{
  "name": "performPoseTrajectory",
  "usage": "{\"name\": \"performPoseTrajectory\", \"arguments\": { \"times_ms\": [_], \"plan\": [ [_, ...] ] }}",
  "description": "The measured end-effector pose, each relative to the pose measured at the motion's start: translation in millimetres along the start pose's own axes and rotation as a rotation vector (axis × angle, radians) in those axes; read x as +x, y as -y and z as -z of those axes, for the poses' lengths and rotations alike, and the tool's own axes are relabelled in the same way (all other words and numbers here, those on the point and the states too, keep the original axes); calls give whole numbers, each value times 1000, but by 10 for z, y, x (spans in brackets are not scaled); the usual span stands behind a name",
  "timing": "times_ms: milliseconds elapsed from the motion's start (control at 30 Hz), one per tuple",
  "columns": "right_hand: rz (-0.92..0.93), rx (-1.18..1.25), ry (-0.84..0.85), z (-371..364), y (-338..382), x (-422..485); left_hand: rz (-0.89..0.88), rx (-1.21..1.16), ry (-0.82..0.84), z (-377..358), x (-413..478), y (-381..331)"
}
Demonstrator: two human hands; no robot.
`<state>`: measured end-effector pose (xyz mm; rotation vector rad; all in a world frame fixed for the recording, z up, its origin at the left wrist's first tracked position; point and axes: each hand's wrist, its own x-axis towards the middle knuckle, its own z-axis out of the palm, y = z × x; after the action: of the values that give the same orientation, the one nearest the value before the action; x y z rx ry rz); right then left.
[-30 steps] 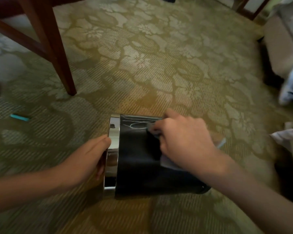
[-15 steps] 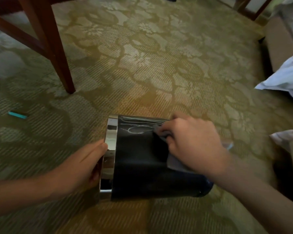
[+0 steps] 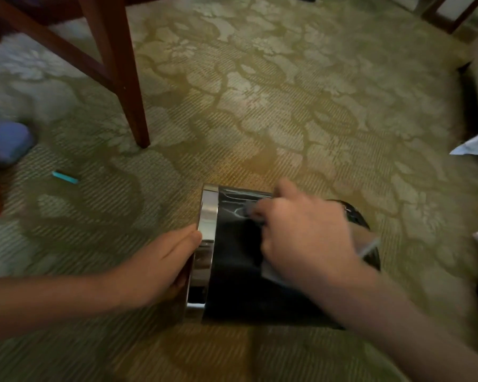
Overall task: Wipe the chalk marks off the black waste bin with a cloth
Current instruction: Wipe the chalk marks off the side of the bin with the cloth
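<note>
The right hand [image 3: 307,238], fingers curled, grips a grey cloth [image 3: 272,272] against the black waste bin [image 3: 238,285], beside pale chalk marks [image 3: 232,209]. The left hand [image 3: 163,260] presses straight, closed fingers on the chrome rim [image 3: 209,216]. The bin lies sideways on the carpeted floor [image 3: 287,106].

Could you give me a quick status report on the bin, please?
Left hand flat against chrome rim, steadying. Right hand grips cloth against black waste bin, lying sideways on carpet. Chalk marks visible near rim. Chair leg stands apart.
</note>
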<state>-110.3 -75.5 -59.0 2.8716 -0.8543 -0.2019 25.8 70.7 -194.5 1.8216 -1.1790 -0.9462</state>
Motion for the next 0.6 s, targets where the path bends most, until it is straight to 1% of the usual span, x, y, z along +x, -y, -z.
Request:
{"name": "performPoseTrajectory", "arguments": {
  "times_ms": [67,133,233,300,367,433,533,600],
  "plan": [
    [100,88,30,-10,278,28,-35,53,83,20,-7,12],
    [108,100,11,-37,251,28,-61,-24,110,68,0,-71],
    [-13,-28,-26,-105,-137,-48,-54,-216,73,118,33,-252],
    [-121,-98,-22,-88,-347,-85,-56,-217,16,92,35,-292],
    [-148,-131,-38,-78,-387,-93,-35,-237,1,93,43,-312],
    [-108,-93,-32,-71,-206,-66,-42,-276,23,94,52,-302],
    [86,74,-41,-71,286,41,-93,-216,1,93,16,-307],
    [150,108,-54,-80,377,79,-117,-212,-7,77,3,-317]
  ]
}}
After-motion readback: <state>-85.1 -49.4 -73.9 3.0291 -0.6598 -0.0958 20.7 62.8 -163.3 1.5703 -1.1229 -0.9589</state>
